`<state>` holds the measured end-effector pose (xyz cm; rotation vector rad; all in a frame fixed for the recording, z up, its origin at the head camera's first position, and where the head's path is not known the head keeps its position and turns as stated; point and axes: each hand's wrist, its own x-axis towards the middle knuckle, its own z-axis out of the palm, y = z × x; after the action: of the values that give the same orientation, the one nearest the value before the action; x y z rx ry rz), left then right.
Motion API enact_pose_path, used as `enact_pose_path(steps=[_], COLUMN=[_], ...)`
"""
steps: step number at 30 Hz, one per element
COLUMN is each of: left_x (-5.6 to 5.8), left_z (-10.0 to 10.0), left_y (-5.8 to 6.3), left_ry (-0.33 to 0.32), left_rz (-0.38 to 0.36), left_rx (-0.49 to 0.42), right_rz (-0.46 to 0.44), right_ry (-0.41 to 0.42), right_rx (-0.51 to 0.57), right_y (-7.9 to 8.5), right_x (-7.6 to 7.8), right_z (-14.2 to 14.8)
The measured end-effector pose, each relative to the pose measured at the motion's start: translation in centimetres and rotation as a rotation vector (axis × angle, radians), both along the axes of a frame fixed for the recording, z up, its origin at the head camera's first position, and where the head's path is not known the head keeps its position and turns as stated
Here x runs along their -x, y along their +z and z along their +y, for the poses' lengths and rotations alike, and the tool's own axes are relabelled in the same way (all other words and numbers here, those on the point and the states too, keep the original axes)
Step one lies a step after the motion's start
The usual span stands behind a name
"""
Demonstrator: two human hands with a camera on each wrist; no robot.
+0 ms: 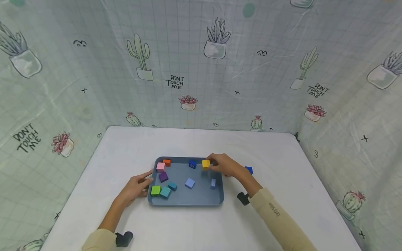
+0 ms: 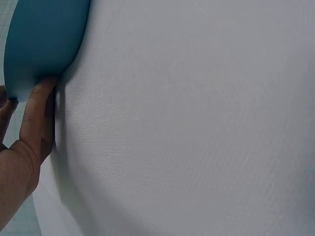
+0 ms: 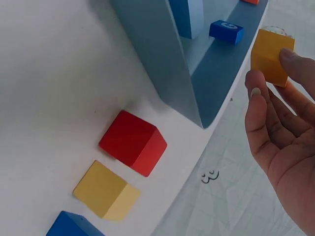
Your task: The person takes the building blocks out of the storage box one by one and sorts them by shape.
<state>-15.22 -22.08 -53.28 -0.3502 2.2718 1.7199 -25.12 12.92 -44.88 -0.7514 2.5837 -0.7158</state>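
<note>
My right hand (image 1: pixel 223 164) pinches a yellow block (image 1: pixel 205 164) between thumb and fingers, over the back right part of a blue-grey tray (image 1: pixel 201 197). In the right wrist view the yellow block (image 3: pixel 271 58) is held up past the tray's corner. My left hand (image 1: pixel 135 188) rests against the tray's left side; in the left wrist view its fairly straight fingers (image 2: pixel 35 115) touch the outer wall (image 2: pixel 44 44). Inside the tray lie a pink block (image 1: pixel 161 167), a purple one (image 1: pixel 163 177), a green one (image 1: pixel 155 190) and several others.
Outside the tray on its right, a red block (image 3: pixel 132 140), a pale yellow block (image 3: pixel 104 189) and a blue block (image 3: pixel 71 226) sit in a row on the white table (image 1: pixel 267 150). A cactus-print sheet (image 1: pixel 188 62) hangs behind and beside the table.
</note>
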Motion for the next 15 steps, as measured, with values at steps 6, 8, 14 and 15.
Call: enact_pose_path(steps=[6,8,14,15], left_x=[0.0,0.1,0.2,0.2], left_z=[-0.1,-0.1,-0.1,-0.1], left_y=[-0.1,-0.1,0.0,-0.1], left_ry=[-0.004,-0.006,-0.006,-0.007], left_rz=[0.001,0.0,-0.003,-0.003], left_rx=[-0.012,-0.016,0.001,0.004], right_rz=[0.021,0.023,0.012,0.01], right_ry=[0.019,0.014,-0.021,-0.019], right_rx=[-0.01,-0.002,0.006,0.007], right_y=[0.4,0.6,0.8,0.8], right_x=[0.0,0.0,0.2,0.2], right_z=[0.8,1.0,1.8,2.0])
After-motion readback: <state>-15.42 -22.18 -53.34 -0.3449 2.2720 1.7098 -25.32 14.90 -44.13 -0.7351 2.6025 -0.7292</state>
